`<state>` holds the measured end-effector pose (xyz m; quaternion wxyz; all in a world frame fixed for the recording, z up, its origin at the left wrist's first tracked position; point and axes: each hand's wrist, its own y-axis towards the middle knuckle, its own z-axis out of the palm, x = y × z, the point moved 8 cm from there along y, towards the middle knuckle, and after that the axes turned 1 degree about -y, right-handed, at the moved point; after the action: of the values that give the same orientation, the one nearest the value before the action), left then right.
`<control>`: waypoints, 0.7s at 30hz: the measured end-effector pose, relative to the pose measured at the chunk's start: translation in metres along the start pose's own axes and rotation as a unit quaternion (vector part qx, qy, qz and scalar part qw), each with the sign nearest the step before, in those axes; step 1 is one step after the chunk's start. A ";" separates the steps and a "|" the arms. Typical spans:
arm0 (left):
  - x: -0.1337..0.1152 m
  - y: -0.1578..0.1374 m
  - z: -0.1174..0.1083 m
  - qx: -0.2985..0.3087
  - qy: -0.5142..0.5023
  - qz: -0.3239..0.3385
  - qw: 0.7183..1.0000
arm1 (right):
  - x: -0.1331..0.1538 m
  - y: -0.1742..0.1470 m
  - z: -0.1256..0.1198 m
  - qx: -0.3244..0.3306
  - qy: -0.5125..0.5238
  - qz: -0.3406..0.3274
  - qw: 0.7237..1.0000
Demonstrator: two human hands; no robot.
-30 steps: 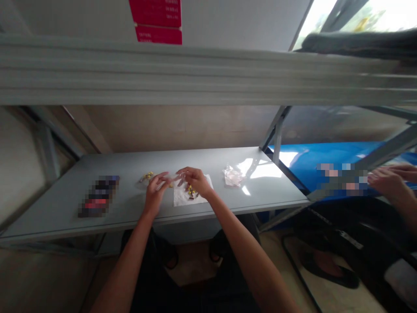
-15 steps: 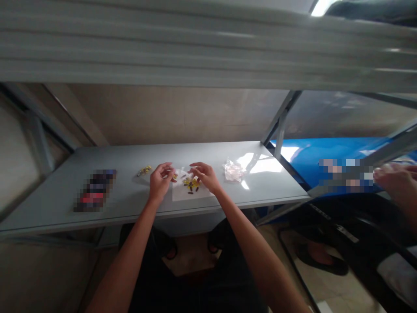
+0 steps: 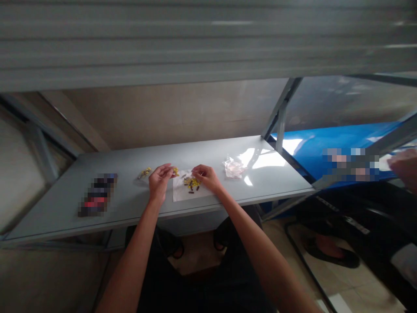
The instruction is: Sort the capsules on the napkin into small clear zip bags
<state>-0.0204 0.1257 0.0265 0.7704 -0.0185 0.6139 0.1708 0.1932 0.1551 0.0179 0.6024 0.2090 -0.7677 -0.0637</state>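
My left hand (image 3: 158, 181) is closed above the left edge of a white sheet (image 3: 179, 193), with small yellow pieces (image 3: 176, 171) showing at its fingertips. Over the sheet's right side, my right hand (image 3: 207, 178) is pinched together; whatever lies between its fingertips is too small to make out. Below and between the hands, a loose pile of small yellow pieces (image 3: 195, 182) and dark cylindrical pieces (image 3: 191, 192) lies on the sheet. Left of my left hand sits a clear bag (image 3: 143, 174) with more yellow pieces.
A crumpled clear plastic bag (image 3: 233, 168) lies right of the sheet on the grey table (image 3: 130, 204). A blurred-out dark and red object (image 3: 97, 193) rests at left. Metal posts (image 3: 280, 113) and a ribbed panel (image 3: 195, 48) frame the space. Another person's hand (image 3: 404, 165) is far right.
The view has tilted slightly. My right fingers have drawn together into a pinch. More of the yellow pieces now shows at my left fingertips.
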 end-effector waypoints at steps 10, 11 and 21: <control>-0.021 0.001 0.010 0.018 0.060 0.033 0.998 | -0.008 -0.001 0.004 0.016 0.001 -0.004 1.000; -0.022 0.001 0.011 0.019 0.056 0.037 0.998 | -0.007 -0.001 0.004 0.016 0.004 -0.005 1.000; -0.001 -0.013 -0.001 0.023 0.112 0.027 0.993 | 0.002 -0.003 0.001 0.008 0.036 -0.009 0.999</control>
<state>-0.0174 0.1127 0.0249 0.6921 -0.0035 0.7004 0.1744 0.1926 0.1518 0.0183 0.6271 0.2232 -0.7442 -0.0555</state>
